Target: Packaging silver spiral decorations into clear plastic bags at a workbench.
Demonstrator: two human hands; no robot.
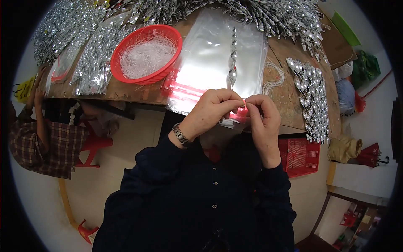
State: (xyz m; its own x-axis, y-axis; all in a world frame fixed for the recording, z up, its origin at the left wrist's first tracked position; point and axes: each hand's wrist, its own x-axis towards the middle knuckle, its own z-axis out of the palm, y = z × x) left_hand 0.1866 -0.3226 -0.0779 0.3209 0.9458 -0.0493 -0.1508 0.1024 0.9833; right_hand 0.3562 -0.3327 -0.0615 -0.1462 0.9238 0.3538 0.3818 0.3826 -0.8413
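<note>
The left hand (212,109) and right hand (265,121) pinch, 2 sets of fingertips nearly meeting; what they grip cannot be told. Just beyond, a twisted shiny silver strip (232,59) lies on clear, red-edged plastic bags (205,50). This seems delicate fingertip work, calling next for steady pinching. Farther left sits a round red plastic basket (153,77).

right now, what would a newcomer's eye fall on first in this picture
Probably the red basket of tangled white strings, left of centre on the table, and the silver spirals heaped along the far side. Closer, the left hand and right hand nearly meet at the near end of one silver twist over stacked clear bags.
</note>
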